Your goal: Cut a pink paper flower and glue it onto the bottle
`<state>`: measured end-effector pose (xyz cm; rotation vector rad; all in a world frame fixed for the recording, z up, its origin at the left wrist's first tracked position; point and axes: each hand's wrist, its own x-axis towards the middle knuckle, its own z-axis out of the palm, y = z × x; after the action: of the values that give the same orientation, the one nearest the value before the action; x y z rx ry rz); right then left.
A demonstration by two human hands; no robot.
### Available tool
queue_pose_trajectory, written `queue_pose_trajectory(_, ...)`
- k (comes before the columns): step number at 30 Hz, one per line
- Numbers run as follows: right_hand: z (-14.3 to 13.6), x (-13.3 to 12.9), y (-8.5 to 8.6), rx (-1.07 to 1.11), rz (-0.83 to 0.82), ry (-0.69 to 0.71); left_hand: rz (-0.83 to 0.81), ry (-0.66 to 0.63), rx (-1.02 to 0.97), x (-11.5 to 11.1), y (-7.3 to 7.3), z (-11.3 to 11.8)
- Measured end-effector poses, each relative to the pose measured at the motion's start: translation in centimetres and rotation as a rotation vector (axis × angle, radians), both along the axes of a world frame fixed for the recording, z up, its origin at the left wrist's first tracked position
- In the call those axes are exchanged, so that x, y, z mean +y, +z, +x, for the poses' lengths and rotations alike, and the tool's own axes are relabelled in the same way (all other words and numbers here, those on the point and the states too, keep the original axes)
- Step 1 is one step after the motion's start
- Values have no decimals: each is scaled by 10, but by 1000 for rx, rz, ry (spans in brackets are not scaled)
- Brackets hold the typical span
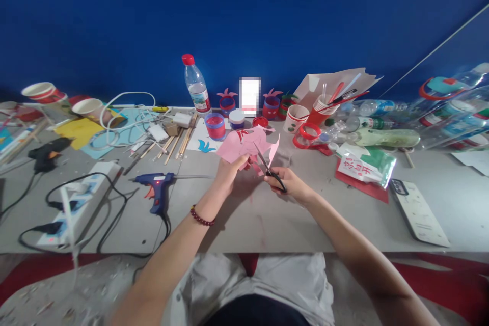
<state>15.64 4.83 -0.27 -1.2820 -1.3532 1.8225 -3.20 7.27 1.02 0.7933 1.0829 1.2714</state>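
Note:
Pink paper [234, 146] is pinched in my left hand [229, 169], above the middle of the table. My right hand [286, 182] is closed around the black handles of a pair of scissors [267, 167]. The scissor blades point up and left and lie at the paper, where a narrow pink strip stands off to the right. Behind the paper are a pink and blue round container [216, 127] and a blue paper cutout [206, 146] on a white sheet [195, 136].
A blue glue gun [156, 186] and a white power strip [82, 204] with cables lie to the left. A red-capped bottle [197, 89] stands behind. Paper cups [296, 118], plastic bottles [385, 137] and a phone [420, 214] are on the right.

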Motion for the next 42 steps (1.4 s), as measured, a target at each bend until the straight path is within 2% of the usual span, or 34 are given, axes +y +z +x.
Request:
queue_pose_trajectory(4,0,0,1,-30,4,-13,11,-55,-1,0,2,-3)
queue_pose_trajectory(11,0,-1,-4,-52,23,2,-7,7,35,1,0,-3)
queue_pose_trajectory(20,-1,-2,-2,-40,23,14,39,-10,10,2,0,-3)
queue_pose_trajectory(29,0,-1,-4,-38,21,21,13,15,13,-1,2,-1)
queue_pose_trajectory(42,0,-1,-1,-54,38,20,6,-14,27,-2,4,-1)
